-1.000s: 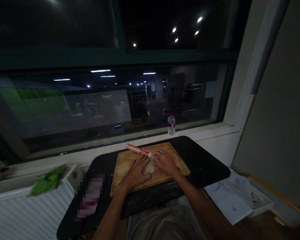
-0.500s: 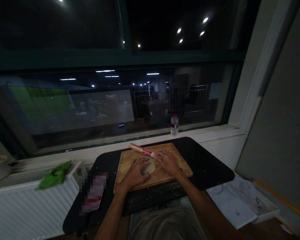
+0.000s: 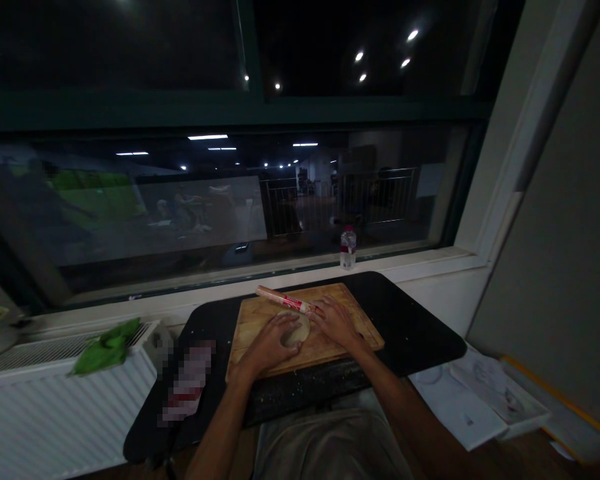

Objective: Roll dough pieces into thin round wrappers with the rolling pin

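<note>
A pale flat round of dough (image 3: 297,331) lies on a wooden cutting board (image 3: 360,327). My left hand (image 3: 267,343) rests on the dough's left edge, fingers curled over it. My right hand (image 3: 336,321) lies flat on the board at the dough's right edge, fingers stretched toward a rolling pin (image 3: 286,301) with a red label. The pin lies slanted along the board's far side, touching or just past my right fingertips.
The board sits on a black tabletop (image 3: 415,333) dusted with flour. A water bottle (image 3: 348,248) stands on the window sill. A red-and-white packet (image 3: 187,385) lies at the table's left. A green cloth (image 3: 106,348) rests on the radiator. White papers (image 3: 475,407) lie lower right.
Both hands stay on the dough; my left fingers have curled in slightly over its edge. The view shifted a little with my head.
</note>
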`<state>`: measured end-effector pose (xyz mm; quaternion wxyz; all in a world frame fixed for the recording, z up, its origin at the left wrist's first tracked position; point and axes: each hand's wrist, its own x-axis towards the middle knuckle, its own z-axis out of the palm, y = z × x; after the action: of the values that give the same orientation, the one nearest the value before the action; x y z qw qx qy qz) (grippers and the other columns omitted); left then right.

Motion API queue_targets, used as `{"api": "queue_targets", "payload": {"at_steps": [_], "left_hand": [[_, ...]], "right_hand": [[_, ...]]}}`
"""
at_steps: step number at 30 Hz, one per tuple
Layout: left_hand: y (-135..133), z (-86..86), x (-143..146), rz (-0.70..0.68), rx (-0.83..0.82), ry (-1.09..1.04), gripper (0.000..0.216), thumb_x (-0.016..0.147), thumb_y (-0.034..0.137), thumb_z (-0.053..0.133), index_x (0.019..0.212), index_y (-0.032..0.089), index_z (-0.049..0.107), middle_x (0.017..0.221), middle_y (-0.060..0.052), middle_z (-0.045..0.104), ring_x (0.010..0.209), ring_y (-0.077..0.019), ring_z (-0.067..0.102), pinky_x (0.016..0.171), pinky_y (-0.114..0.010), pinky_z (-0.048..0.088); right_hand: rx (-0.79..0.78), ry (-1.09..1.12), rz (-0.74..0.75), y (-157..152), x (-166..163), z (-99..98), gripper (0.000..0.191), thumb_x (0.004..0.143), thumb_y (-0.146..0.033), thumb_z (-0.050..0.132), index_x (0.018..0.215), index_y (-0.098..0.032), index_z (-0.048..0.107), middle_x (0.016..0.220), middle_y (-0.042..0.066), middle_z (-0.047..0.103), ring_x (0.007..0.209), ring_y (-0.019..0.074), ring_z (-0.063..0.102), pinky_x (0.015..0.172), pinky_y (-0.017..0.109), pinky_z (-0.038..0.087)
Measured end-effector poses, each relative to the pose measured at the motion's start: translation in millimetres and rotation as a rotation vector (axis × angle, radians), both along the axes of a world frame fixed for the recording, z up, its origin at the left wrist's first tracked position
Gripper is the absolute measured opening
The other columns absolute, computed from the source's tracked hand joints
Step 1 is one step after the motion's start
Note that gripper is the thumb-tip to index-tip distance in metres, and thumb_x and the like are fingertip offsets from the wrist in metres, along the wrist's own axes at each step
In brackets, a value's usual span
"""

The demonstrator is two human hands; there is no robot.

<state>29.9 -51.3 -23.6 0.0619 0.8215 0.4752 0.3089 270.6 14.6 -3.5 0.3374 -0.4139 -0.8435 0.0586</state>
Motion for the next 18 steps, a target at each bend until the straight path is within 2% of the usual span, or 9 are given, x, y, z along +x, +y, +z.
{"api": "queue_targets", "payload": {"at_steps": [6, 18], "left_hand": [[-2.5, 2.7, -5.5, -0.007, -0.051, -0.022, 0.054, 0.082, 0.026, 0.080, 0.136, 0.027, 0.075, 0.158, -0.007, 0.065, 0.151, -0.0296, 0.055, 0.133, -0.051, 0.040], [-1.2, 4.5, -6.3, -0.002, -0.103, -0.011, 0.060, 0.083, 0.026, 0.076, 0.143, 0.025, 0.073, 0.156, -0.007, 0.067, 0.153, -0.0290, 0.053, 0.133, -0.049, 0.039]], "right_hand": [[-0.009, -0.045, -0.013, -1.3, 0.3, 2.6, 0.026, 0.108, -0.037, 0.063, 0.126, -0.025, 0.077, 0.124, 0.008, 0.076, 0.119, 0.0259, 0.068, 0.106, 0.038, 0.051], [-0.001, -0.066, 0.007, -0.8, 2.0, 2.2, 0.027, 0.108, -0.039, 0.064, 0.126, -0.024, 0.078, 0.125, 0.009, 0.076, 0.118, 0.0253, 0.068, 0.106, 0.036, 0.051]]}}
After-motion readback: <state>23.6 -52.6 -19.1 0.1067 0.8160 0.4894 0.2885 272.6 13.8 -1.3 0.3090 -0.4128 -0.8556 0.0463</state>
